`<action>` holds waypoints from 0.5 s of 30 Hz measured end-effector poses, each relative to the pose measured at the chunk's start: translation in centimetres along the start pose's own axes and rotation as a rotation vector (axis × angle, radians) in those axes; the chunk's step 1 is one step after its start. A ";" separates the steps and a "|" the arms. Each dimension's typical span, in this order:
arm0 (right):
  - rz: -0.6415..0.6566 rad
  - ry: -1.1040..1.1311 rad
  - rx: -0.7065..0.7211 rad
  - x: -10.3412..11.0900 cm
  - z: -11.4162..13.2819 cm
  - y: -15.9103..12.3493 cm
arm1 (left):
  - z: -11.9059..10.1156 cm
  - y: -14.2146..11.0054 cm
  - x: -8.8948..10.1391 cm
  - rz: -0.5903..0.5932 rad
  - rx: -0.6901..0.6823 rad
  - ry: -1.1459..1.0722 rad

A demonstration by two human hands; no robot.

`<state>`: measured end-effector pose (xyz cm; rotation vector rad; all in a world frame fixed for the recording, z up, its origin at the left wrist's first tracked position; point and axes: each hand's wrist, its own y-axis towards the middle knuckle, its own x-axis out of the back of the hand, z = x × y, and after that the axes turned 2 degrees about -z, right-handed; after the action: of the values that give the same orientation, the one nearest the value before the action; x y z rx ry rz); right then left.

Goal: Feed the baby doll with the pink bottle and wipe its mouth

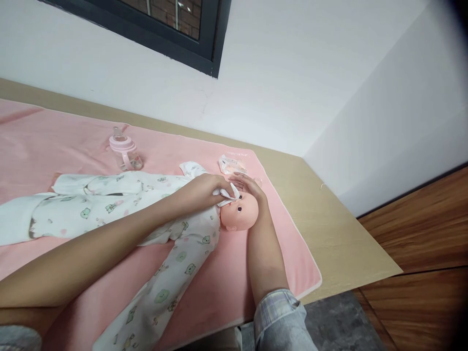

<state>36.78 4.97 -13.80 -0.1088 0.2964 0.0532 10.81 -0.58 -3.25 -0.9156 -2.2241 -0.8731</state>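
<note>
A baby doll [244, 219] lies on its back in a white sleeper [120, 207] with green animal prints, its head toward the right. My left hand [212, 190] reaches across the doll's body and pinches a white tissue [230, 195], which touches the face near the mouth and one eye. My right hand [249, 184] rests along the top and far side of the doll's head, its fingers stretched out and holding nothing. Part of the doll's face is hidden by the tissue and fingers.
The doll lies on a pink blanket [288, 253] spread over a wooden table [329, 248]. A pink-lidded baby bottle [125, 153] stands beyond the legs. Past my right hand lies a small clear packet [230, 165]. A white wall [263, 97] and dark window frame [208, 53] border the back.
</note>
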 end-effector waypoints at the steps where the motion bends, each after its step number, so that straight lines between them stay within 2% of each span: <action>1: 0.004 -0.001 0.000 0.0 -0.1 0.0 | 0.0 0.0 0.2 -0.002 0.000 0.005; 4: 0.007 -0.008 0.024 0.1 -0.1 -0.2 | 0.1 0.0 1.0 -0.080 -0.033 0.099; 7: 0.004 -0.032 0.070 0.0 1.2 -0.8 | 0.3 0.0 2.1 -0.213 -0.080 0.262; 11: 0.029 -0.218 0.190 -1.4 5.7 -2.8 | 0.7 0.0 3.8 -0.297 -0.074 0.381; 15: 0.163 -0.546 0.418 -5.7 10.7 -6.4 | 1.2 -0.2 5.3 -0.304 0.013 0.396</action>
<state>34.88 -0.38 -1.34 0.3429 -0.2332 0.1773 7.16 2.24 -0.29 -0.3568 -2.0392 -1.0694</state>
